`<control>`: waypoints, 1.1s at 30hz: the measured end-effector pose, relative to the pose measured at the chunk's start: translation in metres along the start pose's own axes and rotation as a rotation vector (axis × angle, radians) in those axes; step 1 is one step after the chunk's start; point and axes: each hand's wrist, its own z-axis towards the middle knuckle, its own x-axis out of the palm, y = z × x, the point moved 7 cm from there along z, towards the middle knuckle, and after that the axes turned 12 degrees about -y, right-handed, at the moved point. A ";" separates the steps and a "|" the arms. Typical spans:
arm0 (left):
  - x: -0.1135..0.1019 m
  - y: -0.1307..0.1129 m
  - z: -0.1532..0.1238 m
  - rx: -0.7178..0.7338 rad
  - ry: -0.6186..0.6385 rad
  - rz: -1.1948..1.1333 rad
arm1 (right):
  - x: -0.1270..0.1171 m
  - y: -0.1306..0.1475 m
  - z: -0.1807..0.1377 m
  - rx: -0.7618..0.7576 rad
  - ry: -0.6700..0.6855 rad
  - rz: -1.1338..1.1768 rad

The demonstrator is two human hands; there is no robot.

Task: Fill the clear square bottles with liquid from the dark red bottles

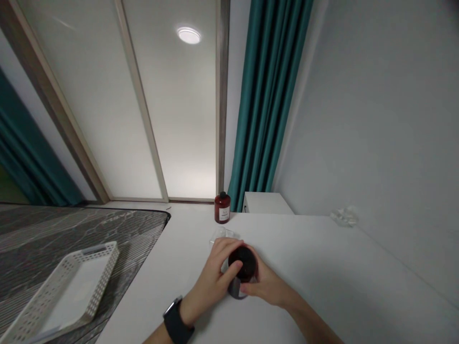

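Note:
Between my hands is a dark red-brown round container (246, 267), held just above or on the white table; the fingers hide much of it. A greyish part (234, 288) shows at its lower side, too dim to make out. My left hand (220, 270) wraps its left side, the thumb lying across the dark round face. From the right, my right hand (263, 279) grips it, with the thumb along the lower front. Just beyond my left fingers lies a clear plastic piece (222, 233). Farther back stands a red-brown bottle (222, 213) with a black cap and pale label.
The white table (304, 267) runs to the wall on the right, where a crumpled clear plastic bit (344, 217) lies. At left, a white perforated basket (88, 282) rests on a dark grey patterned surface (139, 234). A white cabinet (267, 203) stands behind the table, before teal curtains (268, 105).

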 end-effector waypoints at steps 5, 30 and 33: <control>0.006 0.001 0.000 -0.122 0.077 -0.133 | 0.021 -0.001 0.001 -0.027 0.017 0.109; -0.009 -0.001 0.003 -0.179 -0.191 0.017 | 0.028 0.001 -0.002 -0.017 -0.296 -0.008; -0.012 0.001 0.003 -0.160 -0.203 -0.022 | 0.024 -0.003 -0.003 -0.007 -0.279 -0.048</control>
